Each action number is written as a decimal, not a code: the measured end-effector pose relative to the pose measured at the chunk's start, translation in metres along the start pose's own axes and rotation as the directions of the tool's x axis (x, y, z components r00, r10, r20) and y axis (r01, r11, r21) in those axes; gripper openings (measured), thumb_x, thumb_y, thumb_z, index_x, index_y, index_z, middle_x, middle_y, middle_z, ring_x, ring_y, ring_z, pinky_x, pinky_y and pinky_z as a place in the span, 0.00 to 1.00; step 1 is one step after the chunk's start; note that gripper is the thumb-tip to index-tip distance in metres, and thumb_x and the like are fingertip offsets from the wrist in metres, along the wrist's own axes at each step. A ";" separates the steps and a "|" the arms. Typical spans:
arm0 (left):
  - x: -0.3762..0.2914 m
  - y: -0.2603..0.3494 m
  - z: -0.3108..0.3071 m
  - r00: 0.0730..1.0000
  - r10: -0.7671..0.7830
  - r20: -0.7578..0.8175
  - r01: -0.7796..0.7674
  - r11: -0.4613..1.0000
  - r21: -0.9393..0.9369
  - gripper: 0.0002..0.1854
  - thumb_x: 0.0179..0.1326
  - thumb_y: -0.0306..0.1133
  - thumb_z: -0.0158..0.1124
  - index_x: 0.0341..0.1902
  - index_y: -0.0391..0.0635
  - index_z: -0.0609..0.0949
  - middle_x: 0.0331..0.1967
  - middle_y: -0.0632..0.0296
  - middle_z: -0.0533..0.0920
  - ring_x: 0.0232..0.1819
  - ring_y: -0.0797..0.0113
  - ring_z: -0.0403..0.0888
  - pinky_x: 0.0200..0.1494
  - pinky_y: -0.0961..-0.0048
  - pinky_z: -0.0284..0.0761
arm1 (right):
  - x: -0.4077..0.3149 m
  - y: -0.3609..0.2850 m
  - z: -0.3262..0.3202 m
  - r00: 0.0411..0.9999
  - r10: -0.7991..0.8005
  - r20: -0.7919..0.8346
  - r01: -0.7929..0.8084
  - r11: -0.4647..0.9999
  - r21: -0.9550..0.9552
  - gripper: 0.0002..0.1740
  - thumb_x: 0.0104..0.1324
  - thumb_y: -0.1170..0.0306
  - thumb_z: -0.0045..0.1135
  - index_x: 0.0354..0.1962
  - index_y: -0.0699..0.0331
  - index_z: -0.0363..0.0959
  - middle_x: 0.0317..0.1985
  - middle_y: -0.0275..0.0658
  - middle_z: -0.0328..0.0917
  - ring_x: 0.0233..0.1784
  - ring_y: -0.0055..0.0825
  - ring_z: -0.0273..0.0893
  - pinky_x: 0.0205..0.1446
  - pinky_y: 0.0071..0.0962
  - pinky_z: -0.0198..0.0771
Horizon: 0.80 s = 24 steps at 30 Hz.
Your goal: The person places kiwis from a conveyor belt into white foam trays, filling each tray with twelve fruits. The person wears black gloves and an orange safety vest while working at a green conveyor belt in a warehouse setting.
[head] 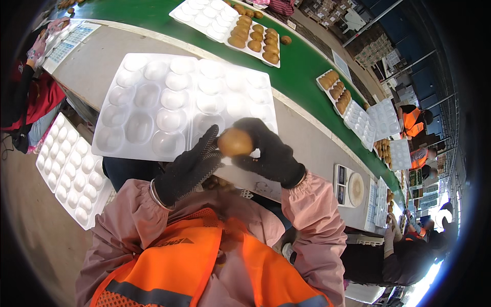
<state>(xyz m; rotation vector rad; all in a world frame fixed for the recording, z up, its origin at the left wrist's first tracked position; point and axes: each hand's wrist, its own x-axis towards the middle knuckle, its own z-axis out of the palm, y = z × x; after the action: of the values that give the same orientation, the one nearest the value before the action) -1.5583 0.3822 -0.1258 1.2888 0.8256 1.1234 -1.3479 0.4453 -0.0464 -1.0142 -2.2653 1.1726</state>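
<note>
My right hand (264, 153), in a black work glove, grips a brown kiwifruit (235, 142) between thumb and fingers. My left hand (190, 169), gloved in black with a dotted palm, is stretched out just left of the fruit. Its fingertips are close against the fruit's left side; I cannot tell whether they touch it. Behind both hands lies a white plastic fruit tray (144, 96) in two joined halves. Its moulded pockets hold no fruit where I can see them, and my hands cover part of its near edge.
Beyond the grey worktop (303, 115) runs a green conveyor belt (299, 63) carrying a part-filled kiwifruit tray (255, 38). A scale (348, 186) stands at right. More trays (73, 172) lie low at left. A co-worker's gloved hand (37, 50) is at far left; other workers line the right.
</note>
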 end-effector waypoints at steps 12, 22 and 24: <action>0.022 0.002 -0.021 0.942 0.228 0.247 -0.313 0.333 0.890 0.27 0.53 0.48 0.64 0.55 0.46 0.78 0.57 0.49 0.75 0.62 0.45 0.68 0.68 0.38 0.52 | 0.201 0.117 -0.010 0.964 -0.189 -0.187 0.057 0.834 -0.548 0.28 0.52 0.66 0.65 0.52 0.59 0.70 0.45 0.46 0.75 0.53 0.47 0.71 0.58 0.41 0.67; 0.028 0.002 -0.043 0.916 0.170 0.364 -0.398 0.262 0.879 0.26 0.55 0.49 0.62 0.53 0.45 0.78 0.57 0.46 0.74 0.60 0.46 0.70 0.66 0.34 0.52 | 0.210 0.119 0.015 0.900 -0.222 -0.375 0.018 0.879 -0.476 0.41 0.43 0.59 0.73 0.56 0.58 0.67 0.52 0.43 0.72 0.56 0.44 0.68 0.63 0.40 0.62; 0.031 0.003 -0.049 0.918 0.145 0.369 -0.396 0.275 0.876 0.26 0.54 0.48 0.63 0.53 0.45 0.78 0.57 0.46 0.74 0.61 0.46 0.70 0.66 0.34 0.52 | 0.217 0.130 0.023 0.860 -0.280 -0.428 0.045 0.875 -0.482 0.40 0.42 0.59 0.74 0.55 0.58 0.68 0.50 0.43 0.73 0.55 0.43 0.69 0.62 0.40 0.64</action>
<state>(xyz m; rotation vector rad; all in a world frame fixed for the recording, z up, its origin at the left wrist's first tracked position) -1.5960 0.4259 -0.1264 2.6203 1.1836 0.6386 -1.4513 0.6463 -0.1628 -1.0927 -2.1804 0.2458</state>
